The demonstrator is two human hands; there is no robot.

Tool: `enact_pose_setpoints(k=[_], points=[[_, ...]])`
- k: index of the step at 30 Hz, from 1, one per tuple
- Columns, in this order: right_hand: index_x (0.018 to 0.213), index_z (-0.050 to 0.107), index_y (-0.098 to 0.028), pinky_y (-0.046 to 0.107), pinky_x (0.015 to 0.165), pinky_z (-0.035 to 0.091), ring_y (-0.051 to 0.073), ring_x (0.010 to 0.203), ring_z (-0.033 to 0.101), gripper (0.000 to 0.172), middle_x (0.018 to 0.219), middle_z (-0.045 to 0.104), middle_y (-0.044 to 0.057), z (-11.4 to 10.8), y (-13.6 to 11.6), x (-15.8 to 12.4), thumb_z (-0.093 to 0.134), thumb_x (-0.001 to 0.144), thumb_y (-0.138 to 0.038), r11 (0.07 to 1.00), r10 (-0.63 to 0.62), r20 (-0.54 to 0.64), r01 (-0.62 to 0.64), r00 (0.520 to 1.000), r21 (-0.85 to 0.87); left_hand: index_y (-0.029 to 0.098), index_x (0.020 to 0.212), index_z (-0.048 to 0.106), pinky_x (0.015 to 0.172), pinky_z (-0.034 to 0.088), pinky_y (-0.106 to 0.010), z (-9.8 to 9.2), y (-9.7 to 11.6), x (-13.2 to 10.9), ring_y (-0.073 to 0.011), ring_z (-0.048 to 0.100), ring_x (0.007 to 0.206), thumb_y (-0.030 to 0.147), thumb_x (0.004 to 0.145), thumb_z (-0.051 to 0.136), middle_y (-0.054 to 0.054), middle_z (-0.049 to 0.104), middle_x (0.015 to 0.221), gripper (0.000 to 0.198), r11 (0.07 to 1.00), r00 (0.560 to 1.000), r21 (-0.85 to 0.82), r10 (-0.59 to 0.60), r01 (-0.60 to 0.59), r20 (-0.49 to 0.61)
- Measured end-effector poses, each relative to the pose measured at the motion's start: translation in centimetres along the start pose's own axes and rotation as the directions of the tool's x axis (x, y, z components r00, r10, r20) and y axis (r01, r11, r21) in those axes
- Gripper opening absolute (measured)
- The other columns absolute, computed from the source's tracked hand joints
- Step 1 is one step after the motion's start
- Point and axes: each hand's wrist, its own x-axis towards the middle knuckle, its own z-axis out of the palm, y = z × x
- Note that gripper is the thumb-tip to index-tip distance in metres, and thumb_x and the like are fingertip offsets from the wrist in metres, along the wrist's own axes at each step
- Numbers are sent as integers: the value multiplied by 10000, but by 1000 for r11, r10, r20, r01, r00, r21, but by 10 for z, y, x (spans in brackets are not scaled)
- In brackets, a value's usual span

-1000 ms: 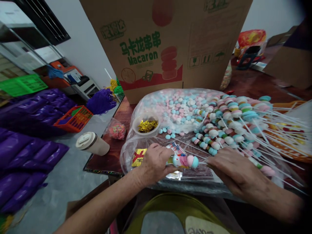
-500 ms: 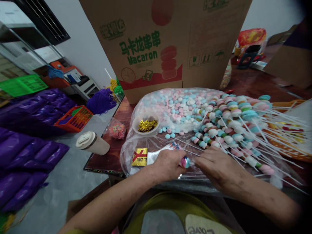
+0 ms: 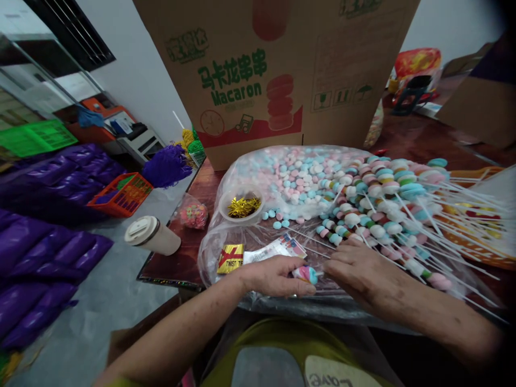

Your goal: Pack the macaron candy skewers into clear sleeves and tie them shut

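My left hand (image 3: 272, 277) curls loosely around a wrapped marshmallow skewer (image 3: 305, 274). Its pink, white and blue end shows between my thumb and forefinger, and the rest is hidden in the palm. Just right of it, my right hand (image 3: 358, 271) is closed at the white stick end of the same skewer; the fingertips are partly hidden. Printed wrapper sheets (image 3: 278, 250) lie beyond my left hand, beside a gold twist-tie packet (image 3: 231, 259). A pile of finished marshmallow skewers (image 3: 379, 209) rests beyond my right hand.
Loose pastel marshmallows (image 3: 300, 177) spread over a clear plastic sheet. A bowl (image 3: 241, 216) holds gold twist ties. Left of it are a bag of small candies (image 3: 194, 215) and a lidded cup (image 3: 155, 235) at the table edge. A large cardboard box (image 3: 282, 70) blocks the back.
My left thumb and forefinger have spread apart, showing more of the skewer's coloured end. My right hand stays nearly in place.
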Motion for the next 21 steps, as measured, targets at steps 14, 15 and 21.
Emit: enact_pose_setpoints(k=[14,15,21], points=[[809,520,-157,294,652,329,158,702,450,166,755,547,53,4,2,4,371,875,-133,993,5,-29,-1,1000,122,124,924,580,523,399,-199,-13,-7,-4,-89,517,589,475,781,523,5,536,696,383,914,990,-399,-110,66,-88],[817,522,-157,299,663,330,158,709,450,164,761,548,53,1,0,5,371,873,-125,992,-7,-33,11,999,123,117,887,583,536,405,-206,-12,-8,-2,-86,514,575,479,737,580,9,533,673,392,890,991,-453,-99,47,-91],[870,530,-156,300,637,340,169,698,463,163,768,565,64,-6,-10,12,376,845,-108,990,-19,17,16,1000,138,124,688,507,549,369,-202,3,-15,10,-64,429,545,475,708,615,44,448,592,368,871,979,-477,22,-119,-204]])
